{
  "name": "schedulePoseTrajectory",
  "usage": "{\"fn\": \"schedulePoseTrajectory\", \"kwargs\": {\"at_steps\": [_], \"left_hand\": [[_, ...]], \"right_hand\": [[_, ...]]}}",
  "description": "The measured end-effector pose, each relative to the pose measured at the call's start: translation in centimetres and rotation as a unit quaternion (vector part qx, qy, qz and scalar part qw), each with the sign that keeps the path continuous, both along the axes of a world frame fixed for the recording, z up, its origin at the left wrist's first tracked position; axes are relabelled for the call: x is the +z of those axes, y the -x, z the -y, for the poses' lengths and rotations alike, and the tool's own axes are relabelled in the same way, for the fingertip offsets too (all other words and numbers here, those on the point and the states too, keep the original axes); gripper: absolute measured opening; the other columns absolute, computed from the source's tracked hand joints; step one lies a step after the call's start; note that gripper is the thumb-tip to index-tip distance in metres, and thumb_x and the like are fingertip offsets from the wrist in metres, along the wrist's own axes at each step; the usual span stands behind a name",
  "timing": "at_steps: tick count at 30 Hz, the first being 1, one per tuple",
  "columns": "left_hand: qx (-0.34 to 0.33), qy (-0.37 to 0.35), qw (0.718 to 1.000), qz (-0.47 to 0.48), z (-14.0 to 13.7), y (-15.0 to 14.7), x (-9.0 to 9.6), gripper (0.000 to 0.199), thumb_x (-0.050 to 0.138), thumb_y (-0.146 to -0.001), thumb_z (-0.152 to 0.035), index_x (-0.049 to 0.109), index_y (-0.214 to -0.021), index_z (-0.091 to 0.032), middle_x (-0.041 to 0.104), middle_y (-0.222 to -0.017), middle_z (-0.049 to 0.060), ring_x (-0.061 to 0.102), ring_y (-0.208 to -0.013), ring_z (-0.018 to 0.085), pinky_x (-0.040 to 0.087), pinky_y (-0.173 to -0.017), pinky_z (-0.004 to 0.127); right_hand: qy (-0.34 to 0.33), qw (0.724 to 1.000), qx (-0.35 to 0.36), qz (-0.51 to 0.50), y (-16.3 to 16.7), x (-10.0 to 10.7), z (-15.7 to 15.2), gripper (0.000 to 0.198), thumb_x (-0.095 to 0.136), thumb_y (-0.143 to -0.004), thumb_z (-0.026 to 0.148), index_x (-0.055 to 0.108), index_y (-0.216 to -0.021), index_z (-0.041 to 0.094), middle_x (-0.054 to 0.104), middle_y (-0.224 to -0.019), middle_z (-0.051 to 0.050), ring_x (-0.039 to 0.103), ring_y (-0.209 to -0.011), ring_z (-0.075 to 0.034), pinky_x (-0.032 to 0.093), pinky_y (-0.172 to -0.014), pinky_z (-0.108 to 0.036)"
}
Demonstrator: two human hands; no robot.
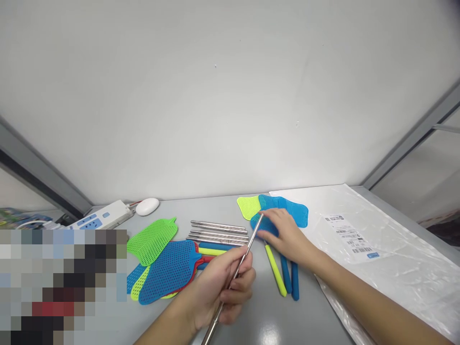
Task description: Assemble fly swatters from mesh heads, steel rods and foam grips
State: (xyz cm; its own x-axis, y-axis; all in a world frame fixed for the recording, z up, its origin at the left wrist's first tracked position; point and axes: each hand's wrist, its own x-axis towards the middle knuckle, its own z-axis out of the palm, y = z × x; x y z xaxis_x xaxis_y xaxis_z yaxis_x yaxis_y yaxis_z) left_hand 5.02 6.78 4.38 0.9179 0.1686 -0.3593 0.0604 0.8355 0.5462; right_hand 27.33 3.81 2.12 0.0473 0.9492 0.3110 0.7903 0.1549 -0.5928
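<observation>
My left hand (230, 287) is closed around a slim metal rod (247, 247), which slants up and to the right from the bottom edge. At the rod's upper end, my right hand (283, 235) has its thumb and fingers apart, with a fingertip at or very near the tip. Behind that hand lie blue fly swatters (298, 213) and a yellow-green one (248, 207), partly covered by it. Their blue handle (295, 282) and yellow handle (276, 273) point toward me. Several similar metal rods (217, 235) lie side by side beyond my left hand.
On the left are a green swatter head (154, 239) and a blue swatter head (167, 270) in an overlapping pile. Further back sit a power strip (102, 215) and a white oval device (147, 206). A labelled plastic bag (395, 282) covers the right side. A pale wall (230, 120) rises behind.
</observation>
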Motion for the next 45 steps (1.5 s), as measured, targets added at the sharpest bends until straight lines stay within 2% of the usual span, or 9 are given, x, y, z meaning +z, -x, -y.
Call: {"fn": "schedulePoseTrajectory", "kwargs": {"at_steps": [2,4,9,14,18,24,34,41,45], "left_hand": [[0.015,-0.005,1.0,0.005,-0.1,-0.3,-0.5,0.039,0.035,-0.095,-0.044,0.041,-0.065,-0.02,0.032,-0.053,-0.007,0.014,-0.035,0.007,0.03,-0.024,0.016],[0.021,-0.003,1.0,0.011,-0.1,-0.5,-0.8,0.043,0.033,-0.094,-0.045,0.04,-0.06,-0.019,0.036,-0.051,-0.006,0.015,-0.032,0.006,0.034,-0.024,0.018],[0.012,0.0,1.0,0.002,0.2,-0.9,-1.0,0.055,0.033,-0.093,-0.055,0.037,-0.052,-0.018,0.039,-0.044,-0.005,0.018,-0.027,0.005,0.039,-0.024,0.022],[0.012,-0.003,1.0,-0.01,-0.1,-1.0,-1.3,0.06,0.032,-0.093,-0.057,0.037,-0.049,-0.017,0.04,-0.042,-0.005,0.016,-0.024,0.004,0.043,-0.025,0.024],[0.002,0.004,1.0,0.014,-0.2,-0.8,-1.5,0.06,0.032,-0.093,-0.058,0.042,-0.051,-0.016,0.045,-0.045,-0.004,0.015,-0.023,0.003,0.045,-0.026,0.025],[-0.032,-0.018,0.999,0.023,0.3,-0.9,-1.2,0.059,0.03,-0.094,-0.058,0.045,-0.056,-0.016,0.05,-0.048,-0.003,0.019,-0.022,0.003,0.046,-0.026,0.025],[-0.013,-0.021,1.0,0.013,0.6,-1.0,-0.8,0.059,0.025,-0.096,-0.056,0.042,-0.056,-0.017,0.05,-0.048,-0.004,0.017,-0.022,0.003,0.046,-0.026,0.026],[-0.007,-0.019,1.0,0.013,0.4,-0.9,-0.8,0.058,0.027,-0.096,-0.056,0.043,-0.056,-0.016,0.049,-0.049,-0.003,0.017,-0.023,0.002,0.047,-0.028,0.024],[-0.009,-0.021,1.0,0.019,0.8,-1.0,-0.6,0.045,0.031,-0.097,-0.049,0.055,-0.075,-0.017,0.054,-0.058,-0.003,0.018,-0.027,0.002,0.051,-0.032,0.027]], "right_hand": [[0.017,0.992,0.02,0.125,0.1,-0.6,0.0,0.057,0.063,-0.082,0.051,0.054,-0.13,0.02,0.054,-0.135,-0.014,0.044,-0.125,-0.034,0.031,-0.104,-0.056],[0.031,0.981,0.021,0.188,0.4,-0.9,0.2,0.058,0.061,-0.084,0.048,0.052,-0.133,0.018,0.05,-0.14,-0.015,0.042,-0.129,-0.035,0.029,-0.106,-0.059],[0.014,0.973,0.026,0.228,1.0,-0.7,0.5,0.045,0.053,-0.084,0.019,0.057,-0.128,0.014,0.058,-0.131,-0.015,0.05,-0.123,-0.031,0.043,-0.101,-0.048],[-0.07,0.963,0.024,0.258,0.5,0.1,0.6,0.049,0.036,-0.088,0.004,0.052,-0.133,0.017,0.061,-0.129,-0.011,0.055,-0.117,-0.026,0.046,-0.098,-0.045],[-0.123,0.954,0.017,0.273,-0.3,0.6,0.6,0.053,0.032,-0.09,0.003,0.046,-0.139,0.017,0.056,-0.135,-0.009,0.048,-0.126,-0.025,0.043,-0.103,-0.043],[-0.121,0.95,0.01,0.289,-0.7,0.6,0.5,0.054,0.033,-0.091,0.002,0.045,-0.141,0.02,0.051,-0.142,-0.004,0.041,-0.134,-0.026,0.041,-0.106,-0.046],[-0.183,0.931,-0.007,0.315,-1.0,1.0,0.5,0.059,0.033,-0.088,-0.003,0.047,-0.139,0.023,0.052,-0.141,0.0,0.04,-0.135,-0.024,0.037,-0.108,-0.047],[-0.179,0.924,0.002,0.338,-0.9,1.0,0.5,0.055,0.032,-0.09,-0.001,0.048,-0.138,0.022,0.05,-0.142,0.001,0.042,-0.133,-0.026,0.037,-0.107,-0.047],[-0.177,0.924,-0.004,0.339,-1.0,1.0,0.5,0.054,0.034,-0.091,0.0,0.048,-0.138,0.021,0.051,-0.142,-0.001,0.043,-0.132,-0.026,0.039,-0.105,-0.048]]}}
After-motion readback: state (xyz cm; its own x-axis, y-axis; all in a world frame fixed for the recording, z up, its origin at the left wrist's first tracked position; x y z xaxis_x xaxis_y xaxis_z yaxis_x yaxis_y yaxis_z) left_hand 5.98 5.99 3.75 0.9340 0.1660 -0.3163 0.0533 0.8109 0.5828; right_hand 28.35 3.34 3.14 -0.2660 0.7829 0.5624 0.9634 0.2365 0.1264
